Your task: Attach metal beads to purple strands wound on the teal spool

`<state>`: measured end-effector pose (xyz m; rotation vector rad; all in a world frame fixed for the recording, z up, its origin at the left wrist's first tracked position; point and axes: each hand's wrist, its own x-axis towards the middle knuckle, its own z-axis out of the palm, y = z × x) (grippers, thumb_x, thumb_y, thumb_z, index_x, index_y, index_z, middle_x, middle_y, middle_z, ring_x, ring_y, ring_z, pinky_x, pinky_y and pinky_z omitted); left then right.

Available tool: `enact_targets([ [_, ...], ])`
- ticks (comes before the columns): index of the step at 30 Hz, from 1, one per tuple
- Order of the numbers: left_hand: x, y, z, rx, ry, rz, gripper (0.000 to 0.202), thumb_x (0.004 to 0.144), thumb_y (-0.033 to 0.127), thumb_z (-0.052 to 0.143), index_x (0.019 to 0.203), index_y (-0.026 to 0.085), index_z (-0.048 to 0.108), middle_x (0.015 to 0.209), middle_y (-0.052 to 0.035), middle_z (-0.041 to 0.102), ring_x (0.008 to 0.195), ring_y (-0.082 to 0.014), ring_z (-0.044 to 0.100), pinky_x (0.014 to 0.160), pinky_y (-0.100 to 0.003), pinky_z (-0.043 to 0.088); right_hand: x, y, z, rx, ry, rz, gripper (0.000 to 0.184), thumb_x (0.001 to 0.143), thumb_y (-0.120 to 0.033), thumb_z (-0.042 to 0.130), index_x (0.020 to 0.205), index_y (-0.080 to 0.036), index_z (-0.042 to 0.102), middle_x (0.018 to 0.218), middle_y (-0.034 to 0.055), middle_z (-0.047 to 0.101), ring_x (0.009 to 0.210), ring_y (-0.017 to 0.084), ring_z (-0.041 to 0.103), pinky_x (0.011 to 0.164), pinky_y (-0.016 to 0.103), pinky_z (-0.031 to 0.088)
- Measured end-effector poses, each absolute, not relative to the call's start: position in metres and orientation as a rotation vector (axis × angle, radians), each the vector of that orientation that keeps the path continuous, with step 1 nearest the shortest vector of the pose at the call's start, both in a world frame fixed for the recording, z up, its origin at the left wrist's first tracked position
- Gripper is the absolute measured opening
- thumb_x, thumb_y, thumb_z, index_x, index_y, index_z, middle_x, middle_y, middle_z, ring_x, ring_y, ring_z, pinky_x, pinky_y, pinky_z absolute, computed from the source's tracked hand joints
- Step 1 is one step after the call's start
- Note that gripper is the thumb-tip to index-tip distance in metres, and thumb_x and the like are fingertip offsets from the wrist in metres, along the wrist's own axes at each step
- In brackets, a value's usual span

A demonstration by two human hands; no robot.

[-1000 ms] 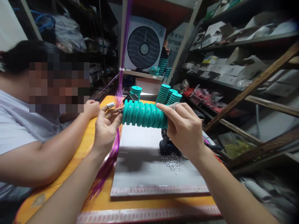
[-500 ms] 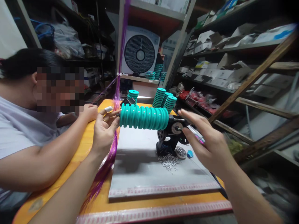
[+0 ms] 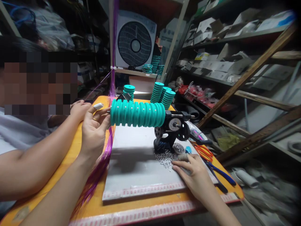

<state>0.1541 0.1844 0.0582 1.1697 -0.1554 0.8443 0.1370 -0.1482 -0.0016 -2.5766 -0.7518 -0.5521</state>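
Observation:
A row of teal grooved foam spools [image 3: 137, 114] sits on the spindle of a black hand-crank winder [image 3: 174, 124], with small pale dots along its top. At its left end, my left hand [image 3: 95, 130] has thumb and fingers closed against the last spool, by the spindle tip; one finger wears a white cover. Down on the board, my right hand [image 3: 194, 171] has thumb and forefinger pinched together at the edge of loose silver beads [image 3: 166, 158]. Whether a bead is between them is too small to see. A covering wraps one right finger. Behind the beads stands a small bead-filled dish [image 3: 178, 148].
Purple strands [image 3: 109, 147] hang beside my left hand. A co-worker's arm [image 3: 47, 147] rests at the left. Orange-handled scissors [image 3: 203, 153] and blue-handled pliers [image 3: 222, 175] lie right of the white board [image 3: 131, 179]. Teal spool stacks [image 3: 157, 92] and a fan [image 3: 135, 45] stand behind.
My right hand has gone from beside the winder's crank side down to the silver beads, its fingers closing. My left hand stays at the spools' left end. The view has shifted slightly right.

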Motion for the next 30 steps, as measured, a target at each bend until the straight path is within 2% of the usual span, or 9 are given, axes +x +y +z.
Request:
enact_targets([
  [7, 0.155, 0.185, 0.058, 1.177, -0.155, 0.853, 0.043, 0.073, 0.02, 0.077, 0.108, 0.024, 0.052, 0.105, -0.0006, 0.065, 0.093, -0.0118, 0.064, 0.082, -0.023, 0.055, 0.139, -0.144, -0.011, -2.536, -0.784, -0.564, 0.013, 0.09, -0.028, 0.056, 0.087, -0.023, 0.068, 0.085, 0.0044, 0.061, 0.088, 0.022, 0.054, 0.077, 0.04, 0.049],
  [10, 0.155, 0.185, 0.058, 1.18, -0.161, 0.858, 0.043, 0.073, 0.021, 0.077, 0.109, 0.024, 0.052, 0.107, -0.0017, 0.065, 0.096, -0.0129, 0.064, 0.083, -0.024, 0.055, 0.138, -0.147, -0.004, -2.539, -0.809, -0.597, 0.011, 0.09, -0.028, 0.058, 0.083, -0.022, 0.065, 0.082, 0.0028, 0.062, 0.082, 0.02, 0.056, 0.071, 0.035, 0.049],
  [13, 0.154, 0.186, 0.058, 1.184, -0.154, 0.854, 0.044, 0.073, 0.022, 0.077, 0.11, 0.024, 0.052, 0.108, -0.0028, 0.065, 0.097, -0.0144, 0.065, 0.083, -0.026, 0.056, 0.139, -0.144, 0.02, -2.423, -0.885, -0.706, 0.003, 0.087, -0.023, 0.062, 0.086, -0.023, 0.064, 0.082, 0.0003, 0.065, 0.077, 0.016, 0.06, 0.068, 0.03, 0.049],
  [17, 0.155, 0.186, 0.058, 1.161, -0.145, 0.844, 0.045, 0.072, 0.02, 0.077, 0.109, 0.024, 0.052, 0.107, -0.0031, 0.066, 0.096, -0.0144, 0.065, 0.079, -0.024, 0.057, 0.148, -0.119, 0.073, -2.141, -0.784, -1.004, 0.015, 0.08, -0.015, 0.069, 0.092, -0.025, 0.068, 0.086, -0.0028, 0.07, 0.077, 0.011, 0.065, 0.075, 0.025, 0.052],
  [19, 0.155, 0.186, 0.058, 1.152, -0.152, 0.84, 0.045, 0.072, 0.02, 0.077, 0.109, 0.023, 0.052, 0.104, -0.0028, 0.066, 0.092, -0.0137, 0.065, 0.075, -0.022, 0.057, 0.158, -0.098, 0.098, -1.98, -0.748, -1.074, 0.016, 0.078, -0.014, 0.071, 0.091, -0.025, 0.07, 0.085, -0.0031, 0.07, 0.075, 0.011, 0.065, 0.072, 0.023, 0.053],
  [22, 0.156, 0.187, 0.057, 1.165, -0.154, 0.838, 0.043, 0.076, 0.022, 0.074, 0.111, 0.024, 0.051, 0.104, -0.0027, 0.066, 0.092, -0.0135, 0.065, 0.077, -0.022, 0.057, 0.177, -0.066, 0.122, -1.793, -0.833, -1.008, 0.011, 0.081, -0.016, 0.069, 0.089, -0.023, 0.07, 0.089, -0.0001, 0.07, 0.083, 0.014, 0.067, 0.076, 0.027, 0.056],
  [26, 0.156, 0.187, 0.055, 1.208, -0.142, 0.857, 0.041, 0.079, 0.022, 0.071, 0.114, 0.023, 0.05, 0.108, -0.0036, 0.066, 0.097, -0.0127, 0.065, 0.086, -0.024, 0.054, 0.194, -0.045, 0.128, -1.774, -0.906, -0.944, 0.006, 0.083, -0.017, 0.066, 0.088, -0.02, 0.069, 0.094, 0.0029, 0.069, 0.091, 0.016, 0.067, 0.082, 0.033, 0.057],
  [30, 0.156, 0.186, 0.055, 1.189, -0.148, 0.855, 0.041, 0.078, 0.022, 0.072, 0.113, 0.022, 0.049, 0.104, -0.0037, 0.066, 0.092, -0.0115, 0.065, 0.082, -0.022, 0.054, 0.197, -0.043, 0.124, -1.788, -0.928, -0.943, 0.006, 0.083, -0.015, 0.066, 0.087, -0.02, 0.068, 0.094, 0.0033, 0.069, 0.094, 0.018, 0.067, 0.084, 0.035, 0.058],
])
